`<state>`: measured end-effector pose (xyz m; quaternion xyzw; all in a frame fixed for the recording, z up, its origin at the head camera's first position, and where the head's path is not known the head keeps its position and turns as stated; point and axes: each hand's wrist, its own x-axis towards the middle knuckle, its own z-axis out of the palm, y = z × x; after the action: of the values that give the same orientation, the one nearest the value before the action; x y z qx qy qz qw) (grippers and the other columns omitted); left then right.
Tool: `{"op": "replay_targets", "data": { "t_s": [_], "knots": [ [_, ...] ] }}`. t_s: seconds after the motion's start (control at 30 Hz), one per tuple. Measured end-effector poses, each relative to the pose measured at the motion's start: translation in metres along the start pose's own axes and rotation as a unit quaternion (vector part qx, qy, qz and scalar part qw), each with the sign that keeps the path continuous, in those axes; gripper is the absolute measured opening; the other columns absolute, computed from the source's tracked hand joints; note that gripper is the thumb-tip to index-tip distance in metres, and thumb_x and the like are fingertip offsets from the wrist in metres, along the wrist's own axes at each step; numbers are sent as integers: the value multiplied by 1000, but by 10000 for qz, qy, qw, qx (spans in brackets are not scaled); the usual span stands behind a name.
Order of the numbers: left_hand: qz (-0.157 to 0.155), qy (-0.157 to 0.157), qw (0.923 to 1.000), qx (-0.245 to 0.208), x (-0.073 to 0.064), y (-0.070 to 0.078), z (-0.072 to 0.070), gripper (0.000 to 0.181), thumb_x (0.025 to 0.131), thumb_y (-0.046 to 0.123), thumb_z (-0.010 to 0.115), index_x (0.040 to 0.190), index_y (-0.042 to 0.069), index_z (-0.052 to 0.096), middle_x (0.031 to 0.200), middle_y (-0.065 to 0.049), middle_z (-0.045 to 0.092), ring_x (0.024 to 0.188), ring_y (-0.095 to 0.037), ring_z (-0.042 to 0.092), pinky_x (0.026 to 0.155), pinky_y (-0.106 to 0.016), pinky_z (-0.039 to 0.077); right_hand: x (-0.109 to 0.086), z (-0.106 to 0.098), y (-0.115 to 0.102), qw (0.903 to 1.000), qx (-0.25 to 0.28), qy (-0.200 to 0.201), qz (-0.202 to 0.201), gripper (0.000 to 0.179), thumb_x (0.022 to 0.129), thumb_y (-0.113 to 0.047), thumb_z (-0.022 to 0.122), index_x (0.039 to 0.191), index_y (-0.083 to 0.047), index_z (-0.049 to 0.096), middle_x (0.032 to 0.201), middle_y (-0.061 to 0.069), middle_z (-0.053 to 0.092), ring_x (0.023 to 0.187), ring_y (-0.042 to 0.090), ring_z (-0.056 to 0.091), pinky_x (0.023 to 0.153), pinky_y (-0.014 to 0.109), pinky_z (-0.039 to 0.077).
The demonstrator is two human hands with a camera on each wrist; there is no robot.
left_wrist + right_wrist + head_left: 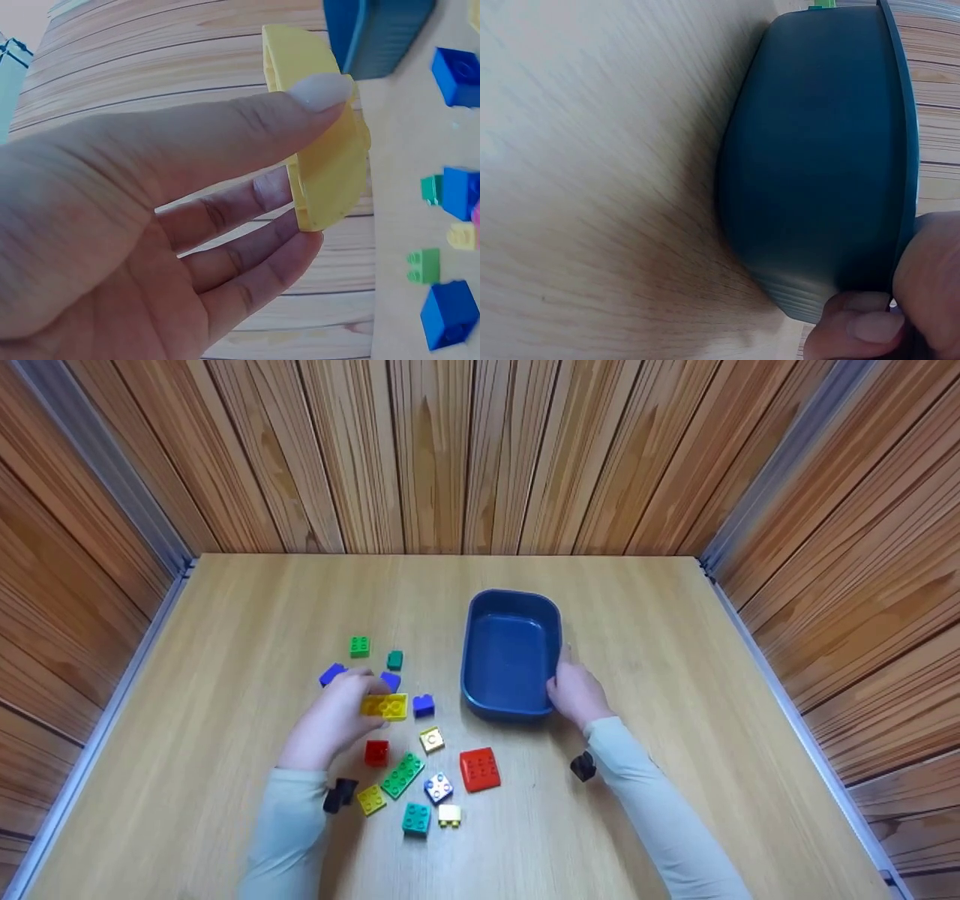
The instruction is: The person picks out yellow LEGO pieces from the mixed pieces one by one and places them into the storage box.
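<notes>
My left hand (346, 709) pinches a yellow toy building brick (394, 707) above the scattered bricks. In the left wrist view, the thumb presses one face of that yellow brick (334, 161) while fingertips touch its other side. A dark blue plastic tub (512, 656) sits upright on the table, right of the bricks. At its near right side, my right hand (581, 694) holds the rim. The right wrist view shows fingers (874, 328) beside the rim of the tub (817, 150), near a corner.
Near the left hand lie a light green brick (360, 646), a red brick (376, 753) and a purple-blue brick (424, 706). Closer to the front are a long green brick (403, 775), a large red brick (480, 769) and several others. Wood-patterned walls (435, 457) enclose the table.
</notes>
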<state>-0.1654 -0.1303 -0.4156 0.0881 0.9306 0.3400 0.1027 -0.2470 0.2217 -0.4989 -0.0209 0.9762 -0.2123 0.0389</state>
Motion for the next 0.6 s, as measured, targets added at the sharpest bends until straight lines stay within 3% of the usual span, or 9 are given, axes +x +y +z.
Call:
{"op": "replay_targets", "data": {
  "t_s": [0.23,0.4,0.6],
  "knots": [
    [266,32,9996,86,11,9,-2,39,81,4,76,118,7,66,133,-14,51,120,-32,50,92,-43,49,0,0,-2,9999,3,-78,110,68,96,-12,48,148,9,10,64,8,54,54,21,55,49,32,44],
    [210,-41,9998,29,16,15,-1,37,82,6,75,118,9,66,143,-15,43,129,-34,42,86,-41,52,0,0,-3,9998,39,-97,155,67,96,-12,47,149,8,11,64,8,54,53,20,55,49,31,44],
    [174,-114,9998,-19,28,25,3,37,82,7,75,117,10,67,139,-13,47,124,-32,46,85,-40,53,0,1,-1,9999,-132,75,25,68,93,-10,50,146,12,15,65,10,57,56,22,56,51,35,46]
  ]
}}
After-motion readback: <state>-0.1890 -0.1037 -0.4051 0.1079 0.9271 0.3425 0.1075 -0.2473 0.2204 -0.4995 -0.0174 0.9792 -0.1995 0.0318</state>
